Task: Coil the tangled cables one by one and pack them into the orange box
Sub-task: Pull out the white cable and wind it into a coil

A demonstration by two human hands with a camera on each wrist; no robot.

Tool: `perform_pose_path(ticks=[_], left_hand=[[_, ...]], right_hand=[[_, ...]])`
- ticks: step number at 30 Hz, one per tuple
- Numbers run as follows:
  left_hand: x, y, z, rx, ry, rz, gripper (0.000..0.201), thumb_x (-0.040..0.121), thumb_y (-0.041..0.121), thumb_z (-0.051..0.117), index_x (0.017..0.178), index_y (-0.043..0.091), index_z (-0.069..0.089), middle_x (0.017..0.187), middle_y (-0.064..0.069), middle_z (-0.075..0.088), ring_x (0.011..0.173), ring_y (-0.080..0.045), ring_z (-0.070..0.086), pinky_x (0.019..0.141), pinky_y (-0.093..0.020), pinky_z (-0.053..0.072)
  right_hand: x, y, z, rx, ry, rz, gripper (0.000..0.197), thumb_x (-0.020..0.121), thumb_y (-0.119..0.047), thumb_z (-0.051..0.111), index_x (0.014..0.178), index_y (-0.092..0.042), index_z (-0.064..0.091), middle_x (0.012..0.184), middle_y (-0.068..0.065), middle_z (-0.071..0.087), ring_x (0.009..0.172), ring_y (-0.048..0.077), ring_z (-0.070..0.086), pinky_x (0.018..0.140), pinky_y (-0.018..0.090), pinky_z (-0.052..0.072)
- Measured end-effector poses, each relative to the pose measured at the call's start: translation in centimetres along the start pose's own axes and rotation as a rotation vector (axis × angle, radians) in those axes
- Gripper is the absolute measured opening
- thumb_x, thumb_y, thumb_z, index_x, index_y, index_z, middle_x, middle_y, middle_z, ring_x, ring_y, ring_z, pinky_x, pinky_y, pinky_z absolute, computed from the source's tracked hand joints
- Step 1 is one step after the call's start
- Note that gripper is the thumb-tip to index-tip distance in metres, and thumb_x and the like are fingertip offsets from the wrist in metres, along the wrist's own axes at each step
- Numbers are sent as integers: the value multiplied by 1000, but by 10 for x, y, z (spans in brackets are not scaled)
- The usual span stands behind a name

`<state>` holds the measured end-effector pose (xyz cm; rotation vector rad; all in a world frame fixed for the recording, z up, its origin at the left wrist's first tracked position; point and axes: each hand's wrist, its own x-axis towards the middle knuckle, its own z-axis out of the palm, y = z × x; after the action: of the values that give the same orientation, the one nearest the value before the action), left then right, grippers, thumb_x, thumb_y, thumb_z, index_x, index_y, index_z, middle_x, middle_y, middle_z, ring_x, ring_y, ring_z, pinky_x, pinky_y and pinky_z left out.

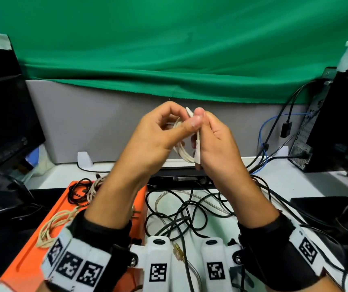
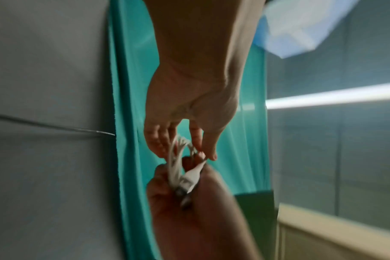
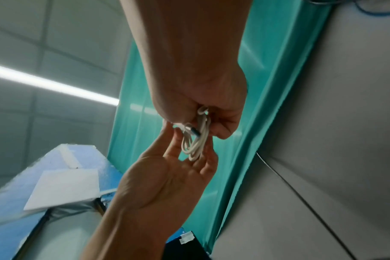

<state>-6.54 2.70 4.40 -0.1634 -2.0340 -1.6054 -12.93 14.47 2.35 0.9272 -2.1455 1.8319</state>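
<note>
Because the white cable (image 1: 184, 151) is light, limp and springy, its loops will likely fan apart unless pinched where the strands cross, near the plug. Both hands hold it raised above the desk's middle, palms facing each other. The left hand (image 1: 158, 137) curls round the loops, thumb pressing across the top; the right hand (image 1: 217, 142) pinches the plug end, fingers narrow. Two coils already lie in the orange box (image 1: 32, 249) at the desk's left edge, while a tangle (image 1: 185, 211) remains beside it.
</note>
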Motion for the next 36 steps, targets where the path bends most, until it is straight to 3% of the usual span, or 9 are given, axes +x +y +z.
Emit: perform_pose_path(ticks=[2, 6, 8, 13, 17, 23, 28, 33, 36], left_hand=[[3, -4, 3, 13, -23, 9, 24, 89, 24, 74, 98, 12, 56, 84, -5, 67, 76, -14, 66, 74, -25, 53], [7, -7, -12, -7, -140, -26, 32, 90, 10, 73, 113, 16, 51, 77, 5, 64, 72, -14, 63, 75, -31, 56], [7, -7, -14, 102, -119, -18, 30, 91, 11, 73, 112, 18, 53, 80, 2, 64, 69, -10, 62, 72, -30, 57], [7, -19, 5, 541, 315, 129, 11, 92, 17, 64, 90, 21, 54, 69, 6, 60, 61, -7, 54, 50, -20, 41], [9, -26, 6, 734, 475, 121, 10, 91, 18, 61, 93, 25, 54, 71, 4, 60, 63, -22, 53, 51, -33, 37], [10, -17, -9, 190, -29, -93, 13, 86, 18, 74, 77, 16, 64, 63, 8, 58, 59, -8, 48, 56, -24, 42], [7, -12, -22, -103, -355, -124, 34, 85, 12, 76, 115, -1, 65, 93, -7, 69, 81, -14, 63, 74, -24, 50], [2, -14, -35, -348, -458, -128, 45, 91, 9, 61, 135, 7, 60, 103, -8, 67, 91, -17, 63, 81, -28, 53], [2, -13, -40, -231, -408, -166, 27, 92, 11, 66, 118, 10, 71, 98, -12, 71, 86, -21, 69, 70, -29, 59]], right_hand=[[1, 0, -2, 37, -6, 44, 42, 106, -52, 36, 94, -22, 64, 102, 2, 61, 78, 14, 65, 58, 30, 54], [3, 2, -6, -17, 31, -4, 43, 104, -56, 37, 93, -23, 63, 107, -3, 55, 96, 18, 64, 86, 47, 54], [2, 2, -2, -63, 33, -35, 45, 106, -52, 36, 91, -19, 62, 104, -3, 51, 95, 13, 60, 82, 35, 49], [-6, 4, 16, -348, 213, -409, 34, 105, -36, 41, 77, -18, 49, 97, 1, 43, 93, 21, 46, 84, 30, 36], [-8, 4, 24, -400, 166, -466, 30, 103, -37, 41, 78, -22, 48, 96, 0, 43, 92, 21, 45, 82, 34, 38], [1, 3, 4, -400, 98, -340, 47, 104, -41, 37, 81, -11, 63, 94, -2, 46, 95, 19, 47, 85, 34, 38], [3, -2, -7, -378, 98, -317, 42, 105, -38, 38, 78, -15, 61, 92, -2, 47, 94, 21, 51, 85, 38, 43], [4, -8, -21, -215, 23, -222, 40, 108, -37, 41, 76, -32, 63, 87, -10, 47, 82, -1, 51, 76, 17, 38], [6, -6, -26, -181, 19, -198, 44, 108, -38, 40, 73, -15, 55, 83, -7, 44, 73, 1, 45, 70, 18, 35]])
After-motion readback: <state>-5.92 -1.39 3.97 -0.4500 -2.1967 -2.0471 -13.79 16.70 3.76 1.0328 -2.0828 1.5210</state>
